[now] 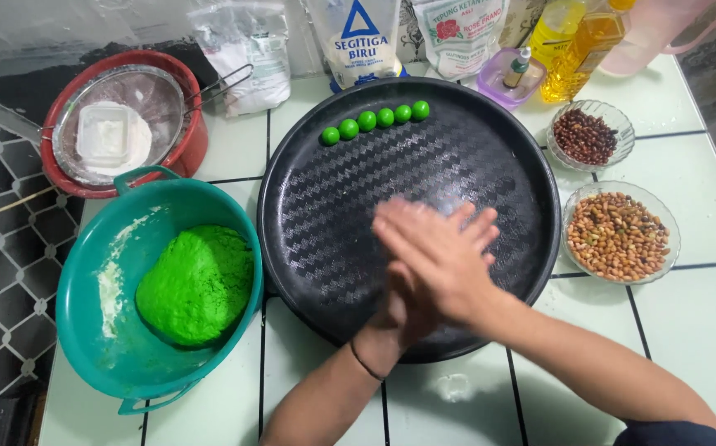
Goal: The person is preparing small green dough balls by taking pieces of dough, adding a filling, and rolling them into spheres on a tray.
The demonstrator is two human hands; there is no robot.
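Observation:
My right hand (436, 252) lies palm down on top of my left hand (401, 318), the two palms pressed flat together over the lower middle of a round black tray (308, 173). The fingers are blurred. Whatever sits between the palms is hidden. Several small green dough balls (374, 120) stand in a row near the tray's far rim. To the left, a teal bowl (85, 289) holds a big lump of bright green dough (197, 285) and some white flour.
A red bowl (189, 153) with a metal sieve (118, 124) stands at the back left. Glass bowls of peanuts (620, 235) and dark beans (587, 136) sit right of the tray. Flour bags (362, 37) and oil bottles (577, 49) line the back edge.

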